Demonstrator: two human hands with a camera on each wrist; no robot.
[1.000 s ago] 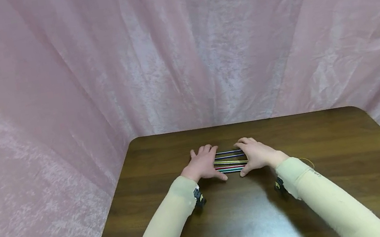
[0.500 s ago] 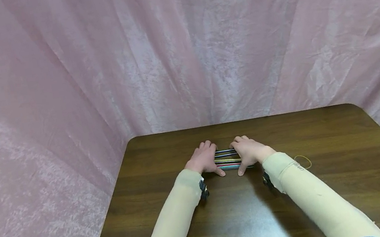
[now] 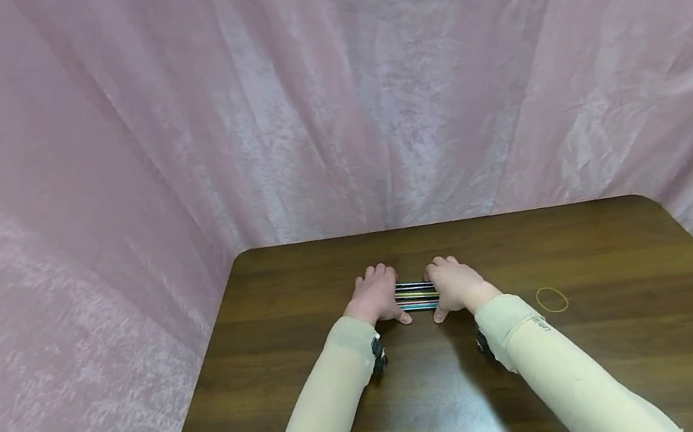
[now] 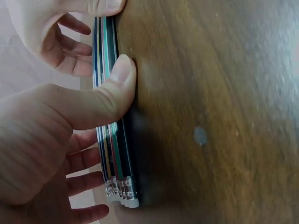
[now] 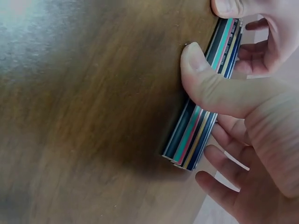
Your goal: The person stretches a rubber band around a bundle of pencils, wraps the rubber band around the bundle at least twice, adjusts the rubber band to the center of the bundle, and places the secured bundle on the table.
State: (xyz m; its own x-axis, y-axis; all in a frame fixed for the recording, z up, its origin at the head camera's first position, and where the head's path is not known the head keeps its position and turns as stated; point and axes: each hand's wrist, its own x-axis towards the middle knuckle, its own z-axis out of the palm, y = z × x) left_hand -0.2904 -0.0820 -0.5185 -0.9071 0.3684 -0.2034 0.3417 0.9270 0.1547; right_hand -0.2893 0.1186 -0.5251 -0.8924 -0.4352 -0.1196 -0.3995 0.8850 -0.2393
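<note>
Several pencils [image 3: 416, 296] lie side by side in a row, striped black, teal, red, yellow and dark blue. My left hand [image 3: 377, 296] grips the row near its left end, thumb on the near side and fingers on the far side. Just past that hand, in the left wrist view, show the metal ferrules and white erasers [image 4: 122, 190]. My right hand [image 3: 457, 285] holds the other end the same way. In the right wrist view the flat, eraser-less pencil ends [image 5: 180, 163] stick out beyond it, nearly level with each other.
A thin yellow rubber band [image 3: 552, 299] lies on the brown wooden table [image 3: 642, 335], right of my right hand. Behind the table's far edge hangs a pink velvet curtain [image 3: 327, 97].
Both hands have come closer together, the right one moving left, and the pencils between them sit more tightly side by side. The rubber band, partly hidden by the right sleeve before, shows fully.
</note>
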